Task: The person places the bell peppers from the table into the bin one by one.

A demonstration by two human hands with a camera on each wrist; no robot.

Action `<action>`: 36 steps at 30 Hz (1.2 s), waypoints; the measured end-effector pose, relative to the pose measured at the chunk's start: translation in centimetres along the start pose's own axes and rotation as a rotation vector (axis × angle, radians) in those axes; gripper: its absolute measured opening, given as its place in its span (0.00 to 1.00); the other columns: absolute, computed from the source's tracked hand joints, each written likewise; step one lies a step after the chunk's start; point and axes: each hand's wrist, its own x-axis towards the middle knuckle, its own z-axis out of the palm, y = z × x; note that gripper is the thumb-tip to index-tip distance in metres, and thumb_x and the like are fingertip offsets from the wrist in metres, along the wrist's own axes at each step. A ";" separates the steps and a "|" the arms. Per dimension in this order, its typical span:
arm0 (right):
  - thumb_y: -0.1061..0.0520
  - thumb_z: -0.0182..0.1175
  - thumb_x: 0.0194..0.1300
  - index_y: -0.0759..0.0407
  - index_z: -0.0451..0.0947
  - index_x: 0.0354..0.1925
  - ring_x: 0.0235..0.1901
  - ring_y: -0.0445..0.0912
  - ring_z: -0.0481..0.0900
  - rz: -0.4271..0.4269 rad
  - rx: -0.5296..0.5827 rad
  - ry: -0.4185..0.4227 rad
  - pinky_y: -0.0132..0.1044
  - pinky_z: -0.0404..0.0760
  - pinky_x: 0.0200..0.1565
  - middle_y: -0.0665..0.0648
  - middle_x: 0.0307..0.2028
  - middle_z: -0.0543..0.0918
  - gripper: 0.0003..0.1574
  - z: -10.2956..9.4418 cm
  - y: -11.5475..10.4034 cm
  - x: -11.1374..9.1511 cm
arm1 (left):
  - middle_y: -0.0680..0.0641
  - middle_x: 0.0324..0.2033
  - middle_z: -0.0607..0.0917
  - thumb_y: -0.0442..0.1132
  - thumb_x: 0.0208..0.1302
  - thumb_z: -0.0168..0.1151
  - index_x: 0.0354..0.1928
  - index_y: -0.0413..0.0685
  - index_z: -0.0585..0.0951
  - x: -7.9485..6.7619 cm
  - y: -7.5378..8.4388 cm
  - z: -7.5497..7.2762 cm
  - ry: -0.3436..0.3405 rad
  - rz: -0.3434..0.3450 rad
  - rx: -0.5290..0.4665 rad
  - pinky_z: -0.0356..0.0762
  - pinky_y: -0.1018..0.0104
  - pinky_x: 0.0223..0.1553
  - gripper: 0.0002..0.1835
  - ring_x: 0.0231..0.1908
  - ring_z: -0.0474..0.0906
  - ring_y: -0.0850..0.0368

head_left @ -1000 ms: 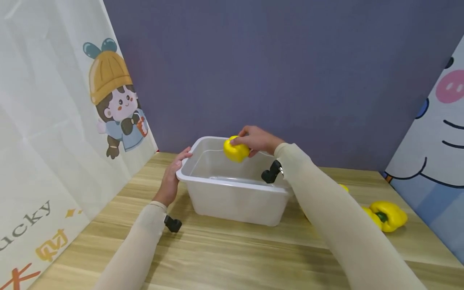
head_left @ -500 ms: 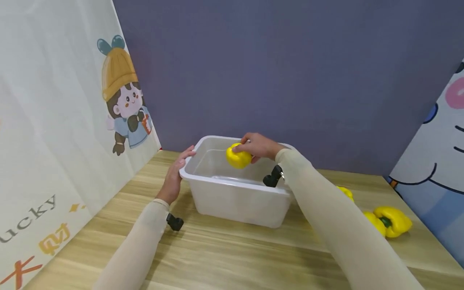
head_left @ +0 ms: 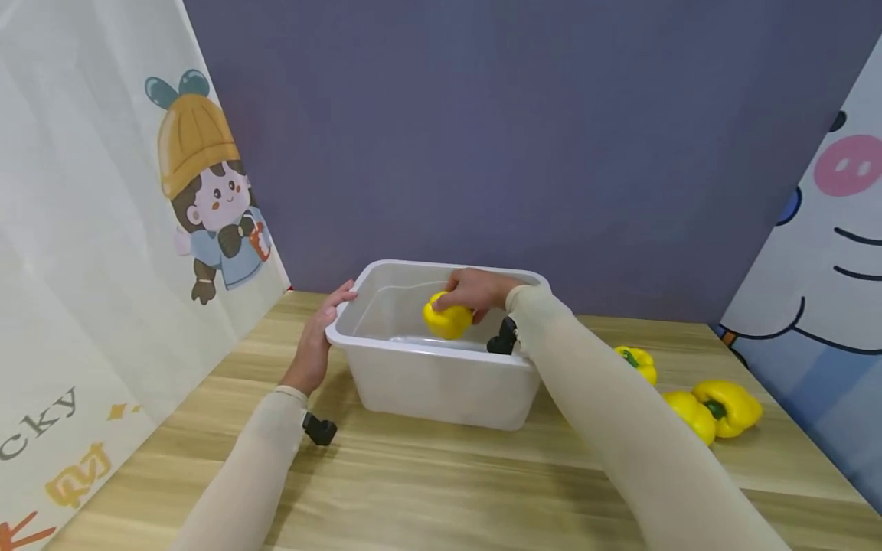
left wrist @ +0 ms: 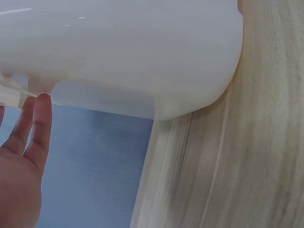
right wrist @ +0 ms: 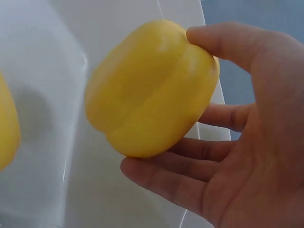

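Observation:
My right hand [head_left: 478, 289] reaches into a white plastic bin [head_left: 441, 383] and grips a yellow bell pepper [head_left: 446, 317]. In the right wrist view the thumb lies on one end of the pepper [right wrist: 152, 90] and the fingers support its underside and side. Part of another yellow pepper [right wrist: 5, 126] shows inside the bin, at the left edge of that view. My left hand [head_left: 315, 337] rests against the bin's left rim. Seen from the left wrist, its fingers [left wrist: 40, 128] are fairly straight and touch the bin's edge.
Right of the bin, three yellow bell peppers lie on the wooden table [head_left: 427, 490]: one farther back [head_left: 639, 363], two side by side [head_left: 726, 407] partly behind the right sleeve. A dark blue panel [head_left: 482, 138] stands close behind the bin, with printed sheets on both sides.
My right hand has lowered the bell pepper deeper into the bin. My left hand stays at the rim. The head view has shifted slightly, and more of the peppers at the right shows.

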 end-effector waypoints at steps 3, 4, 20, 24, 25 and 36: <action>0.37 0.64 0.63 0.57 0.72 0.55 0.42 0.52 0.79 0.016 0.002 0.012 0.45 0.83 0.44 0.57 0.48 0.79 0.33 0.0 0.1 -0.2 | 0.43 0.75 0.62 0.46 0.79 0.33 0.66 0.33 0.70 0.2 0.0 0.1 -0.005 0.004 -0.007 0.58 0.63 0.64 0.28 0.74 0.53 0.49; 0.37 0.65 0.63 0.57 0.72 0.56 0.42 0.52 0.79 0.021 0.005 0.011 0.45 0.83 0.44 0.57 0.48 0.79 0.33 0.0 0.1 -0.3 | 0.42 0.75 0.62 0.46 0.79 0.33 0.66 0.33 0.70 0.2 0.0 0.1 -0.008 0.004 -0.006 0.58 0.63 0.64 0.28 0.74 0.53 0.49; 0.38 0.64 0.63 0.56 0.73 0.54 0.43 0.50 0.80 -0.001 -0.035 -0.043 0.42 0.84 0.44 0.56 0.46 0.80 0.30 0.2 -0.5 -0.4 | 0.44 0.74 0.63 0.46 0.78 0.33 0.65 0.33 0.70 0.0 0.4 0.0 0.020 0.027 -0.015 0.57 0.64 0.65 0.28 0.74 0.54 0.49; 0.38 0.65 0.63 0.58 0.73 0.54 0.42 0.49 0.80 0.019 -0.056 -0.083 0.43 0.84 0.43 0.56 0.45 0.80 0.32 0.5 -0.5 -0.2 | 0.44 0.74 0.63 0.46 0.79 0.33 0.65 0.31 0.69 0.0 0.5 0.0 0.013 0.022 -0.019 0.59 0.65 0.63 0.28 0.74 0.54 0.48; 0.38 0.65 0.63 0.58 0.72 0.54 0.41 0.49 0.80 0.022 -0.061 -0.094 0.43 0.84 0.43 0.56 0.45 0.80 0.32 0.5 -0.5 -0.2 | 0.43 0.74 0.63 0.46 0.79 0.33 0.64 0.31 0.69 0.0 0.5 0.0 0.013 0.020 -0.019 0.59 0.66 0.63 0.28 0.74 0.54 0.48; 0.38 0.66 0.62 0.56 0.73 0.54 0.43 0.49 0.80 0.048 -0.051 -0.128 0.42 0.84 0.44 0.56 0.46 0.80 0.32 0.9 -0.4 -0.4 | 0.44 0.74 0.62 0.46 0.78 0.33 0.64 0.31 0.69 -0.2 0.6 -0.1 0.015 -0.018 -0.023 0.58 0.63 0.63 0.28 0.74 0.53 0.49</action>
